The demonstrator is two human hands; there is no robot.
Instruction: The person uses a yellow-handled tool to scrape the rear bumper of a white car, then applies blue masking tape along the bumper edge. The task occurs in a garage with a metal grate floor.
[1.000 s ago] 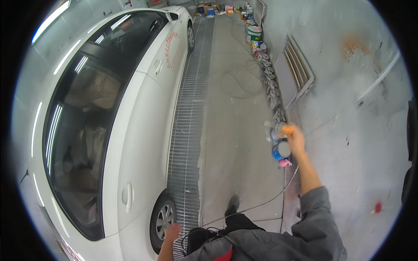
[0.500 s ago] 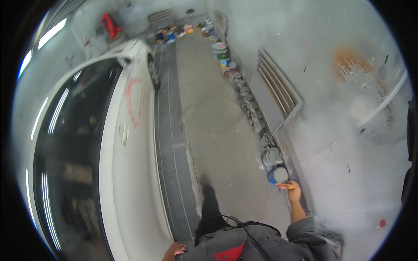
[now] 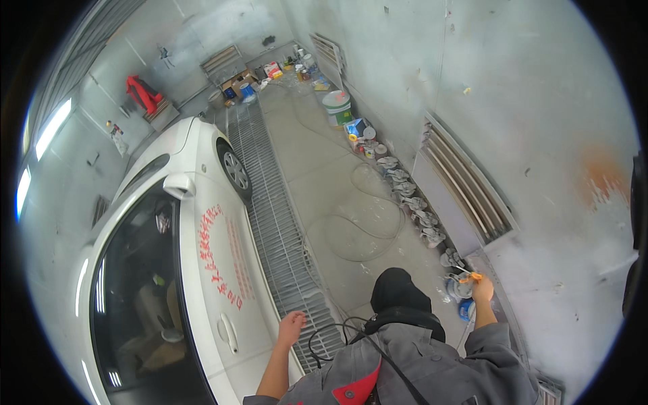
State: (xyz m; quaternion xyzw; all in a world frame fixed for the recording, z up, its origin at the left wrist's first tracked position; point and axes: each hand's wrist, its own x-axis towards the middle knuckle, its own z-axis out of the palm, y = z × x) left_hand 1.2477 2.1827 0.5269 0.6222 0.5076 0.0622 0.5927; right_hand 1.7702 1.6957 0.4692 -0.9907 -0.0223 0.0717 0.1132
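The small round grey-and-blue paint cup (image 3: 463,290) sits low beside the grey booth wall, and my right hand (image 3: 482,289) is closed around its orange-tipped handle. My left hand (image 3: 291,322) hangs loose and empty, fingers spread, over the metal floor grating (image 3: 270,223) next to the white car door (image 3: 223,283). As I judge it, the cup wants holding level, with the thin black hose (image 3: 324,334) near my waist kept slack and off my feet. Further along the wall lie crumpled grey rags (image 3: 412,202), then a white bucket (image 3: 336,106).
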